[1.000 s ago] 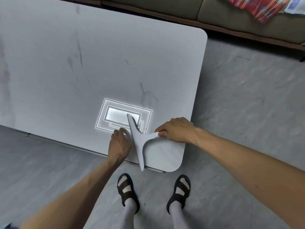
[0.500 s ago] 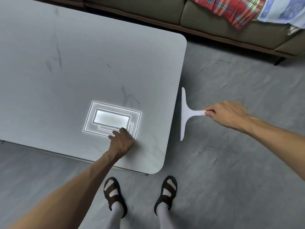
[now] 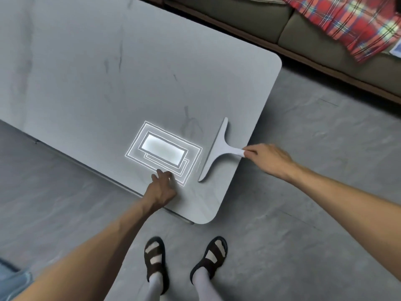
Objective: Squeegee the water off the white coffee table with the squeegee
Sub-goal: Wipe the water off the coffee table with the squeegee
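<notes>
The flat white T-shaped plastic squeegee (image 3: 218,148) lies blade-down on the pale grey-white marbled coffee table (image 3: 108,83) near its four o'clock edge, with the right hand (image 3: 267,158) pinching the tip of its short handle. The left hand (image 3: 161,187) rests on the tabletop at six o'clock, fingers loosely spread and holding nothing. The tool looks light and stiff, and probably slippery when wet, so a fuller grip further up the handle would likely steer it better.

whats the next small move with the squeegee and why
Probably draw the squeegee toward the near right edge of the white coffee table and off it. The right hand holds the handle, the blade sits just inside that edge, and the left hand braces the tabletop.
</notes>
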A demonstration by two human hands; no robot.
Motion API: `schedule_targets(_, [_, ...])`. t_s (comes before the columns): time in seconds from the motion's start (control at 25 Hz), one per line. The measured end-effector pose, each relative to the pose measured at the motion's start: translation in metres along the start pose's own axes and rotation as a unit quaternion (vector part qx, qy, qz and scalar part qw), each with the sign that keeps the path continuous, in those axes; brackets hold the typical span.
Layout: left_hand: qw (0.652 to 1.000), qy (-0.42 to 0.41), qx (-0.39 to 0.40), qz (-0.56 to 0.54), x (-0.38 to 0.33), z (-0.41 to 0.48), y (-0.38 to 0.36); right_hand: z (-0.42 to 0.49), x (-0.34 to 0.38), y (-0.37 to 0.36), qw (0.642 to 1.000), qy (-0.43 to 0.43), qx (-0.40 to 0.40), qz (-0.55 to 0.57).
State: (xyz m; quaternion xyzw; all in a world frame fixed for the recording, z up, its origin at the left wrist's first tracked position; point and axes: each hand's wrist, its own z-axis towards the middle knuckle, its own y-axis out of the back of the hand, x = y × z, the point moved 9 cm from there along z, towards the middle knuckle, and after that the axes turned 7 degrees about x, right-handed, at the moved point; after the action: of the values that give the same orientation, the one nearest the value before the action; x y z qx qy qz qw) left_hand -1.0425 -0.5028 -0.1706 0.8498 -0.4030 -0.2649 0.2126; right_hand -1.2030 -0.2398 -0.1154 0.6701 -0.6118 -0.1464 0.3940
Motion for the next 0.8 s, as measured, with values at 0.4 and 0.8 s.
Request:
schedule_targets(0.4, [0.989, 0.028, 0.065, -0.127, 0.027, -0.059, 0.042, -0.091, -0.023, 0.055, 0.989, -0.131, -0.001, -0.069])
schedule_targets(0.8, [0.931, -0.111, 0.028, -0.346, 0.004, -0.316, 0.189, -0.260, 0.268, 0.057, 0.809, -0.036, 0.225, 0.542])
